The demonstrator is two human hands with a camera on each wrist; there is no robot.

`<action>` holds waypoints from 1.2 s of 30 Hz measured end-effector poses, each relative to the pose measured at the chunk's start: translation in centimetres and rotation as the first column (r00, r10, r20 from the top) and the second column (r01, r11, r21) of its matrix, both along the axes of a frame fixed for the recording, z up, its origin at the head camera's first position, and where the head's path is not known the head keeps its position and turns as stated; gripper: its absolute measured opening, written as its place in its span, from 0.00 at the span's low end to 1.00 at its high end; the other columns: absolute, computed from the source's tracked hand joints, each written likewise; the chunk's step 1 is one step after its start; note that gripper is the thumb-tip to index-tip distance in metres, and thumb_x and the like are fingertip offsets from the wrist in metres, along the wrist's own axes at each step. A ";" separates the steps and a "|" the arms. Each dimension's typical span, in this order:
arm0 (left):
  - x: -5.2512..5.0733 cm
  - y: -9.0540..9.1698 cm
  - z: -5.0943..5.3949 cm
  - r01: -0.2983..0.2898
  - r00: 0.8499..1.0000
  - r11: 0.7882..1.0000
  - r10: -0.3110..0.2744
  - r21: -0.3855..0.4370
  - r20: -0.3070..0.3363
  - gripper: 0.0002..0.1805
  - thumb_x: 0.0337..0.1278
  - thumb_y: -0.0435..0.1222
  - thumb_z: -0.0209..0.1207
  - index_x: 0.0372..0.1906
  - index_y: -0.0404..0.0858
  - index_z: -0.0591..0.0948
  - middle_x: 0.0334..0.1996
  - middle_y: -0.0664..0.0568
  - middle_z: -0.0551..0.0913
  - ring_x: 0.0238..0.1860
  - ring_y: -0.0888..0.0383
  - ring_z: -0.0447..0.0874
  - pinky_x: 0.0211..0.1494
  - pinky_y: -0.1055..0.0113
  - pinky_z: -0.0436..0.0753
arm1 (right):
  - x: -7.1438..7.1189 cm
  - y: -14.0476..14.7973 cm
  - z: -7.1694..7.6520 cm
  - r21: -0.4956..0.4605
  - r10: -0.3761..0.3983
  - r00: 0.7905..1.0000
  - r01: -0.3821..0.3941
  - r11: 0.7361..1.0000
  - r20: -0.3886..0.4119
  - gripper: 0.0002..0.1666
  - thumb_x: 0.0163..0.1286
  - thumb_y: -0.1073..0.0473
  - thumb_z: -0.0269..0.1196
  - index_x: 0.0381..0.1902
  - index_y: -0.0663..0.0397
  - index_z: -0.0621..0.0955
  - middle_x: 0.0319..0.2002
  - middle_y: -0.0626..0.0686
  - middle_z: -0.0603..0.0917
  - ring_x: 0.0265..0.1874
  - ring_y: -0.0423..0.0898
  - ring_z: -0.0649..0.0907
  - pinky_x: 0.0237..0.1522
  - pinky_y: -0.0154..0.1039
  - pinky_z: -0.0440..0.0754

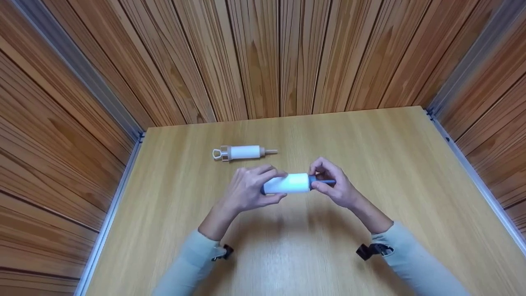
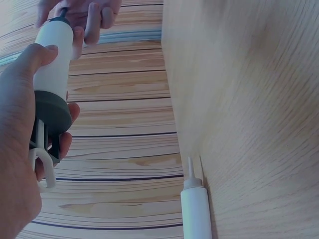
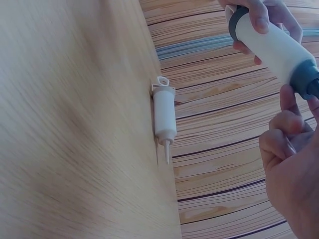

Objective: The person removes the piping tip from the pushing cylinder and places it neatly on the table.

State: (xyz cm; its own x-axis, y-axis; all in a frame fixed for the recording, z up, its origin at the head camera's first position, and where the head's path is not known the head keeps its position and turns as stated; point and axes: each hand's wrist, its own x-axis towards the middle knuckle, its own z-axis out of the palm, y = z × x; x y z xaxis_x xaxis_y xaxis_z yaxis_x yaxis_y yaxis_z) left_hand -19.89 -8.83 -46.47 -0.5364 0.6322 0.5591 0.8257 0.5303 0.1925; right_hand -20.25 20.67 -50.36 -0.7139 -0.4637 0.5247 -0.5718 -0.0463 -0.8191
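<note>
Above the table, my left hand (image 1: pixel 248 189) grips a large syringe (image 1: pixel 294 183) with a white barrel and dark grey-blue end caps. Its white pull handle (image 2: pixel 47 167) sticks out below the palm in the left wrist view. My right hand (image 1: pixel 339 190) pinches the dark cap (image 3: pixel 303 78) at the nozzle end between thumb and fingers. The thin nozzle (image 1: pixel 326 181) points right, toward that palm. Behind the hands, a second syringe (image 1: pixel 245 152) with a white barrel and beige fittings lies on its side, its nozzle to the right. Neither hand touches it.
The wooden table (image 1: pixel 172 213) is bounded by wood-plank walls (image 1: pixel 263 61) at the back and both sides. Metal rails (image 1: pixel 109 218) run along its left and right edges. A small black device (image 1: pixel 224 252) sits on each sleeve cuff.
</note>
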 end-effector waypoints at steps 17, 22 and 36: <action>-0.2 0.1 0.0 0.011 1.000 1.000 -0.011 0.017 -0.009 0.24 0.59 0.51 0.81 0.56 0.45 0.90 0.47 0.50 0.96 0.34 0.53 0.94 0.32 0.64 0.85 | -0.1 0.0 0.3 -0.032 0.035 0.998 -0.037 0.999 -0.053 0.16 0.65 0.82 0.60 0.50 0.71 0.73 0.44 0.48 0.79 0.32 0.36 0.78 0.36 0.31 0.80; -0.2 0.0 0.1 0.008 1.000 1.000 -0.008 0.020 -0.002 0.24 0.60 0.51 0.80 0.56 0.45 0.91 0.47 0.49 0.96 0.36 0.53 0.96 0.33 0.63 0.87 | 0.0 0.1 0.4 -0.004 0.040 0.998 -0.040 0.999 -0.051 0.20 0.65 0.83 0.63 0.52 0.69 0.72 0.48 0.45 0.78 0.31 0.34 0.76 0.33 0.30 0.78; -0.3 0.1 0.0 0.011 0.999 0.999 -0.009 0.040 -0.047 0.24 0.57 0.50 0.82 0.55 0.45 0.90 0.44 0.50 0.95 0.31 0.54 0.93 0.29 0.64 0.82 | -0.2 0.2 0.4 0.059 -0.049 0.997 0.053 0.997 -0.065 0.15 0.65 0.73 0.62 0.50 0.65 0.76 0.27 0.55 0.72 0.25 0.37 0.72 0.28 0.31 0.72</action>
State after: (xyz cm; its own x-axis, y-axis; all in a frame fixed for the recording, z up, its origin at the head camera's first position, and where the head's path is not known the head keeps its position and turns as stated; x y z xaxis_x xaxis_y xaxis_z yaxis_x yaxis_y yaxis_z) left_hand -20.16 -8.75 -46.48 -0.5029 0.6135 0.6088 0.8393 0.5149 0.1744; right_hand -20.43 20.82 -49.99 -0.7037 -0.4599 0.5415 -0.6229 0.0326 -0.7817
